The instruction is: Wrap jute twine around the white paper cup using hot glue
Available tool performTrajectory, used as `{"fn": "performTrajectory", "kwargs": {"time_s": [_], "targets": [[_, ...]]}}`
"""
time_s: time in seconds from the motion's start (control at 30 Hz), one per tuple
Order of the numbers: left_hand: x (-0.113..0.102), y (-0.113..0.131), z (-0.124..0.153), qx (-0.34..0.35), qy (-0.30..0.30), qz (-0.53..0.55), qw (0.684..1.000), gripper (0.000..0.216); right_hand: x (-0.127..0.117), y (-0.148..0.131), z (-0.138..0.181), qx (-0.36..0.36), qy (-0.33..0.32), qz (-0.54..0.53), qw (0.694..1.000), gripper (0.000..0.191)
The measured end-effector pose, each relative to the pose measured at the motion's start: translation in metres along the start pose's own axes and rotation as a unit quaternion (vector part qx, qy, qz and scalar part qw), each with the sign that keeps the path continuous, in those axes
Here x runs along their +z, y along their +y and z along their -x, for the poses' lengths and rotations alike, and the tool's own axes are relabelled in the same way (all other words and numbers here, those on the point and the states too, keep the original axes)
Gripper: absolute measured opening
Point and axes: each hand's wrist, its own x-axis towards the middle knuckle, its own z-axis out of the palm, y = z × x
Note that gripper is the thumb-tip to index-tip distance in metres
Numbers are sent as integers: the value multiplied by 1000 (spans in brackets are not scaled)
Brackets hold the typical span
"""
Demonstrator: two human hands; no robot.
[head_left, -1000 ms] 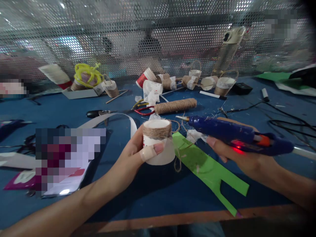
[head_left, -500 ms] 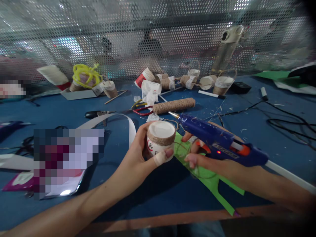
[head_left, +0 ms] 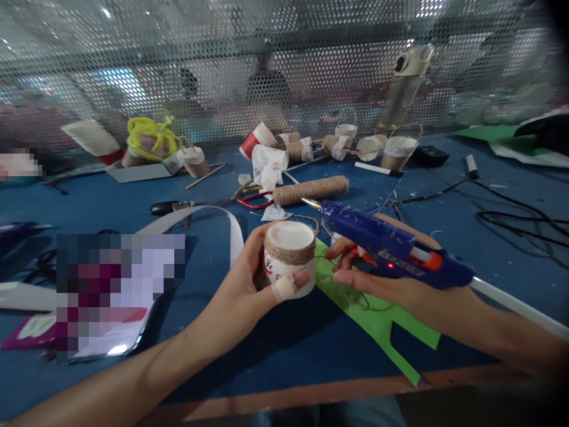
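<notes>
Both hands are occupied and held apart near the centre of the frame. Curled around a small white paper cup (head_left: 297,270), the left hand (head_left: 251,290) presses its thumb, wrapped in a bandage (head_left: 283,287), across the front. That cup sits at mid-frame, raised over the blue table (head_left: 249,356), its recessed white end facing up and a twine band (head_left: 288,254) wound just below that edge. Right of it, the right hand (head_left: 377,284) grips a blue glue gun (head_left: 368,228), whose metal nozzle points to the upper left, above the cup in the picture and clear of it. A red light glows on the gun's side, and a white glue stick (head_left: 511,296) sticks out behind. From the cup, a loose strand of twine (head_left: 323,257) reaches the right hand's fingertips.

Beneath that strand, a forked green piece (head_left: 373,320) slants toward the lower right. Just above centre lies a twine spool (head_left: 313,190), next to red-handled scissors (head_left: 254,201). White ribbon (head_left: 235,231) curves left of the cup; a partly blurred phone (head_left: 120,338) rests at lower left. Across the upper middle and right stand or lie twine-wrapped cups (head_left: 395,155), before a perforated metal screen (head_left: 311,89).
</notes>
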Motion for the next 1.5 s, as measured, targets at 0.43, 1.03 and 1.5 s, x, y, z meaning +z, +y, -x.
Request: {"fn": "performTrajectory", "kwargs": {"time_s": [0.43, 1.03, 1.5], "targets": [[1, -2, 2, 18, 3, -21, 1000, 61, 5, 2, -1, 4, 28, -39, 999, 36], [0, 0, 0, 5, -4, -18, 1000, 57, 2, -7, -5, -33, 45, 65, 996, 15], [-6, -11, 3, -55, -71, 61, 994, 49, 0, -3, -5, -38, 26, 61, 997, 20]]}}
